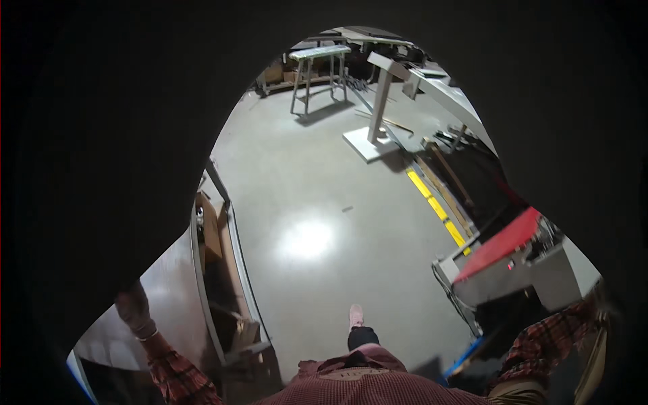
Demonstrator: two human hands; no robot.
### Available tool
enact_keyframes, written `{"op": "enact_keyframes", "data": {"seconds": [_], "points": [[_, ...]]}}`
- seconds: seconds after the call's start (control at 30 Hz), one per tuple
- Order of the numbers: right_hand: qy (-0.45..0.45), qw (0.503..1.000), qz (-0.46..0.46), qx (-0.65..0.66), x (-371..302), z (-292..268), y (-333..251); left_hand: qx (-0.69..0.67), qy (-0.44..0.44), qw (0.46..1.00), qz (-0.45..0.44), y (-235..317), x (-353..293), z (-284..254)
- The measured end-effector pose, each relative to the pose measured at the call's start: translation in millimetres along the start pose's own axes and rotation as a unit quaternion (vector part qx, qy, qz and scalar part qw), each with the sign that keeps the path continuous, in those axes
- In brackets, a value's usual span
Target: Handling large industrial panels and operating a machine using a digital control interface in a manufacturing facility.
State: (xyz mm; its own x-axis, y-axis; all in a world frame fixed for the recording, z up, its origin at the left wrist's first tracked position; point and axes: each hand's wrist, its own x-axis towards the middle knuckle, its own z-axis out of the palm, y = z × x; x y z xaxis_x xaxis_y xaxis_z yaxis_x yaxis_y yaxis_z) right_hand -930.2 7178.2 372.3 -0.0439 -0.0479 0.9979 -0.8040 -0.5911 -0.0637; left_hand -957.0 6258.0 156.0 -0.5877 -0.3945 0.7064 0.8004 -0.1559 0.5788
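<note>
At the lower left, my left hand [135, 314] is raised at the edge of a large dark area, with a thin band round the wrist and a plaid sleeve [179, 374] below it. Its fingers fade into the dark, so their pose is unclear. A smooth grey metal surface [172, 307] lies behind that hand. My right arm, in a matching plaid sleeve [550, 344], reaches up at the lower right. Only a dim bit of my right hand [597, 297] shows, and its fingers are hidden. Whether either hand holds anything cannot be seen.
Grey floor [304, 182] stretches ahead. A shelved bench [233, 270] runs along the left. To the right are a grey machine with a red cover [499, 246] and a yellow floor strip [435, 206]. Farther off stand a white post on a square base [368, 146] and a small work table [320, 52].
</note>
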Motion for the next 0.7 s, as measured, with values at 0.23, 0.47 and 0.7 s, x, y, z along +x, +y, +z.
{"op": "enact_keyframes", "data": {"seconds": [0.23,0.47,0.7], "points": [[-0.048,0.994,0.003,0.097,22.8,-143.5,256.2,-0.05,0.378,0.882,0.277,27.6,106.9,82.7],[-0.086,0.976,-0.009,0.2,33.9,-230.9,559.6,-0.036,0.372,0.873,0.314,-54.4,161.7,58.1],[-0.124,0.961,-0.038,0.242,61.5,-254.1,835.0,-0.009,0.491,0.759,0.427,-193.2,349.5,73.5]]}}
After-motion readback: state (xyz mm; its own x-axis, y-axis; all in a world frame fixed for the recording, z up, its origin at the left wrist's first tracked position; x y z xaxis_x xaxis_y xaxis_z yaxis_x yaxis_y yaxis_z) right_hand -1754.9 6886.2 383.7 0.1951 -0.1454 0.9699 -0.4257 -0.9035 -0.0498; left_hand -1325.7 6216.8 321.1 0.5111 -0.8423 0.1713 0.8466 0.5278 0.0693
